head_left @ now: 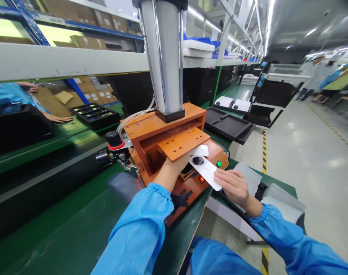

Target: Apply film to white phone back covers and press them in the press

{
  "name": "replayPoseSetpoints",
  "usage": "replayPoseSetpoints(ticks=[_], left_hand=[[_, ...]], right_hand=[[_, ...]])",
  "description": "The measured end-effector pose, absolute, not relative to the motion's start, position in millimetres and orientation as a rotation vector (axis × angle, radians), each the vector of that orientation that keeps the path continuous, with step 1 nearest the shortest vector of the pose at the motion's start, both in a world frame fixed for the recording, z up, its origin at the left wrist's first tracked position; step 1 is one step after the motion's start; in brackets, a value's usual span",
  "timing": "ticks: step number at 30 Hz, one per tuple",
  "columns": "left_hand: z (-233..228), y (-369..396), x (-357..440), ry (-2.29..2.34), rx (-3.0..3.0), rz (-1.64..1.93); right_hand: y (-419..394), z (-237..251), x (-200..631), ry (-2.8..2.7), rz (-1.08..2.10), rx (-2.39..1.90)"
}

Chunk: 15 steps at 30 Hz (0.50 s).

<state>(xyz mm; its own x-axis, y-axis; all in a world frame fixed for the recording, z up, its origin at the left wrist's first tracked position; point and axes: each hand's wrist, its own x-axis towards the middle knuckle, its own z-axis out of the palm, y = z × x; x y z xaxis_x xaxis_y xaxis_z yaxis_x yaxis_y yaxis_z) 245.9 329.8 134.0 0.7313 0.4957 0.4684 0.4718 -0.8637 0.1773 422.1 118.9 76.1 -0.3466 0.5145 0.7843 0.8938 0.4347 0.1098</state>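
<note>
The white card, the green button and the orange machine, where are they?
white card (208, 173), head view, on its flat middle.
green button (219, 164), head view, on its round top.
orange machine (151, 126), head view, on its flat upper plate.

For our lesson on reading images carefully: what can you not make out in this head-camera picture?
- Left hand fingertips: hidden beneath the orange perforated press plate.
- Flat white card with a dark oval window: its far end is tucked under that plate.
- Right hand: its palm side is unseen.
- Distant workers, top right: blurred.
</note>
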Motion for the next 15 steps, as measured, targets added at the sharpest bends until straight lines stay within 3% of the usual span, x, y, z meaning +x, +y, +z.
replayPoseSetpoints(ticks=[8,11,15], left_hand=[[161,295,214,0.757,3.064,0.948],[166,244,181,0.778,3.065,1.067],[155,154,137,0.717,2.642,1.385]], right_hand=[[115,68,433,-1.958,-0.781,-1.239],[122,70,434,-1.902,-0.81,-1.241],[157,84,421,-1.926,-0.762,-1.187]])
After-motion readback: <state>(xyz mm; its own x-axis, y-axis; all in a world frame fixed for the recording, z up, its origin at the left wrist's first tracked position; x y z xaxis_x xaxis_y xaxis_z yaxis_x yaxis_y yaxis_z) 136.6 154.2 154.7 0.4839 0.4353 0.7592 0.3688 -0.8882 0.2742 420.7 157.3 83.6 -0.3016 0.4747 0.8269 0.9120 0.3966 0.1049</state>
